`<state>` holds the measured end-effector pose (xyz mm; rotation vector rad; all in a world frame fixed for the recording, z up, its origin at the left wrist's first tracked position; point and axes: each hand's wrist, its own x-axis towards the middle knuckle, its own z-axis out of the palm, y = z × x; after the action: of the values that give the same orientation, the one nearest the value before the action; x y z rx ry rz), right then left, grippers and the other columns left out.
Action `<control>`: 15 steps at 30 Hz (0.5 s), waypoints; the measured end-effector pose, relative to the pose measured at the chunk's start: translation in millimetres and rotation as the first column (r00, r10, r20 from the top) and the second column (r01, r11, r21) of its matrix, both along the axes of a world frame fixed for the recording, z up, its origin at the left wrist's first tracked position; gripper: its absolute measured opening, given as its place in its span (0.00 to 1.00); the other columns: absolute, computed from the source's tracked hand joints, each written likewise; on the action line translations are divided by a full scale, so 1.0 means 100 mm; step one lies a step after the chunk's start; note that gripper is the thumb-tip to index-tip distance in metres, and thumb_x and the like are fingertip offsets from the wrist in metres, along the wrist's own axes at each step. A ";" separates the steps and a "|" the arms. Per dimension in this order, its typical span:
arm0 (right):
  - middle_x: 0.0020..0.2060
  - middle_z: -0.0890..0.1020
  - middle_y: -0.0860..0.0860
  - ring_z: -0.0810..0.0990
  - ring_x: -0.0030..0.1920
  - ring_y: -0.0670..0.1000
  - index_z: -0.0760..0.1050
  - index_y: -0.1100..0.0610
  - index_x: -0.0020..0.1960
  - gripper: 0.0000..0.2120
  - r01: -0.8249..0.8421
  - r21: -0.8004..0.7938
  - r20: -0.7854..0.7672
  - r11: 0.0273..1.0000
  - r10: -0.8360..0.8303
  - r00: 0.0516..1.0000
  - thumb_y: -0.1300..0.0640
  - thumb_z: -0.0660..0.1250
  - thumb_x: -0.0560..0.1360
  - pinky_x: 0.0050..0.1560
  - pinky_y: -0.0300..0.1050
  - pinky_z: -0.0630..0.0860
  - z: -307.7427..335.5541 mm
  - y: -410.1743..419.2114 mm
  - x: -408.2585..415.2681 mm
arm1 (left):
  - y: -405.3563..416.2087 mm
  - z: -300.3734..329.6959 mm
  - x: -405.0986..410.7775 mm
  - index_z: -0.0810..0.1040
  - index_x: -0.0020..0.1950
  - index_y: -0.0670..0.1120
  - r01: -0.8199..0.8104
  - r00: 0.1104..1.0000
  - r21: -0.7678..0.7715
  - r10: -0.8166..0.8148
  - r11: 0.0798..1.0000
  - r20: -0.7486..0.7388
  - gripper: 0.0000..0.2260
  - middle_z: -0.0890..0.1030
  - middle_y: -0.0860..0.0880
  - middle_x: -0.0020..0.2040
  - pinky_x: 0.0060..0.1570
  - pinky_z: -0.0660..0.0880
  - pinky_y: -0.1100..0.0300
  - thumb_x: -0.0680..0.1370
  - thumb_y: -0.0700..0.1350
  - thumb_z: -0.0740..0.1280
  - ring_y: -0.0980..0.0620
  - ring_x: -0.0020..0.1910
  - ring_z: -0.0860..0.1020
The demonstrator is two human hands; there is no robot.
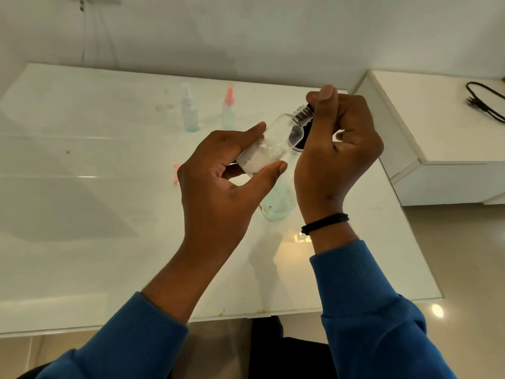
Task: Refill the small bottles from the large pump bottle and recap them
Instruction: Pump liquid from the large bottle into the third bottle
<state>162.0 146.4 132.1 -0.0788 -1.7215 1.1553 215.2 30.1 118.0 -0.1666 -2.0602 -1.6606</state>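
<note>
With the left hand (226, 170) grasping the tilted small bottle (269, 144) above the surface (82, 214), the right hand (338, 149), gripping the dark cap (306, 124) at the threaded neck, should align squarely to avoid cross-threading.

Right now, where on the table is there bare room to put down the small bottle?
The wide left part of the table is bare, from the two spray bottles at the back to the near edge. The near strip under the wrists is also free. It is crowded below the hands, where a larger clear bottle stands.
</note>
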 end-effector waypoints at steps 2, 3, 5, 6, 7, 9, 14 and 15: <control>0.34 0.82 0.50 0.80 0.36 0.59 0.80 0.59 0.39 0.12 -0.002 -0.005 -0.005 1.000 0.002 1.000 0.60 0.67 0.80 0.36 0.60 0.74 0.01 0.01 -0.01 | 0.00 -0.01 0.01 0.81 0.65 0.44 -0.001 1.000 -0.008 0.001 1.000 0.004 0.22 0.83 0.49 0.58 0.51 0.82 0.64 0.73 0.49 0.78 0.51 0.57 0.82; 0.34 0.82 0.50 0.80 0.36 0.60 0.80 0.60 0.38 0.12 -0.001 -0.003 -0.011 1.000 0.001 1.000 0.59 0.67 0.80 0.36 0.60 0.74 0.03 0.02 -0.02 | -0.01 -0.01 0.01 0.81 0.65 0.44 -0.001 1.000 -0.009 0.001 1.000 0.006 0.22 0.83 0.50 0.58 0.50 0.81 0.65 0.74 0.50 0.77 0.52 0.57 0.82; 0.33 0.82 0.51 0.79 0.35 0.59 0.80 0.61 0.38 0.13 0.017 0.013 -0.018 1.000 -0.017 1.000 0.59 0.67 0.80 0.37 0.58 0.74 0.06 0.03 -0.04 | -0.02 0.00 0.00 0.81 0.65 0.45 0.005 1.000 -0.004 -0.005 1.000 0.009 0.21 0.83 0.51 0.59 0.50 0.80 0.67 0.74 0.50 0.77 0.54 0.56 0.82; 0.32 0.82 0.51 0.79 0.35 0.59 0.80 0.61 0.38 0.13 0.020 0.015 -0.017 1.000 -0.020 1.000 0.60 0.67 0.80 0.37 0.58 0.74 0.07 0.03 -0.05 | -0.02 0.00 -0.01 0.81 0.65 0.45 0.002 1.000 -0.007 -0.002 1.000 0.008 0.21 0.83 0.51 0.59 0.51 0.80 0.67 0.74 0.50 0.77 0.54 0.56 0.82; 0.33 0.82 0.52 0.79 0.35 0.60 0.80 0.61 0.38 0.13 0.014 0.008 -0.016 1.000 -0.014 1.000 0.60 0.67 0.80 0.37 0.58 0.74 0.06 0.02 -0.04 | -0.02 0.00 -0.01 0.81 0.64 0.44 -0.001 1.000 -0.010 0.001 1.000 0.007 0.21 0.83 0.50 0.58 0.51 0.80 0.67 0.74 0.50 0.78 0.53 0.56 0.82; 0.34 0.82 0.52 0.79 0.35 0.60 0.80 0.60 0.38 0.12 -0.012 -0.013 -0.025 1.000 0.011 1.000 0.60 0.66 0.80 0.35 0.59 0.74 0.02 0.00 -0.02 | -0.02 0.00 -0.01 0.82 0.64 0.44 -0.004 1.000 -0.014 0.004 1.000 0.002 0.21 0.83 0.50 0.58 0.50 0.81 0.65 0.73 0.50 0.78 0.51 0.56 0.82; 0.33 0.81 0.50 0.79 0.35 0.58 0.80 0.60 0.38 0.12 0.006 -0.008 -0.026 1.000 -0.007 1.000 0.60 0.67 0.80 0.36 0.58 0.74 0.04 0.01 -0.04 | 0.00 0.01 0.00 0.82 0.64 0.44 0.002 1.000 -0.007 -0.002 1.000 0.008 0.22 0.83 0.50 0.58 0.50 0.82 0.63 0.73 0.51 0.77 0.52 0.56 0.82; 0.32 0.82 0.51 0.79 0.35 0.59 0.81 0.60 0.38 0.12 0.018 -0.004 -0.026 1.000 -0.018 1.000 0.60 0.67 0.80 0.36 0.57 0.74 0.06 0.02 -0.04 | -0.01 0.01 0.00 0.81 0.64 0.44 0.003 1.000 -0.005 -0.003 1.000 0.010 0.22 0.83 0.50 0.58 0.50 0.82 0.64 0.73 0.51 0.77 0.52 0.56 0.82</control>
<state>157.8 148.3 138.0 -0.0814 -1.6927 1.1421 215.0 29.4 118.8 -0.1632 -2.0731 -1.6609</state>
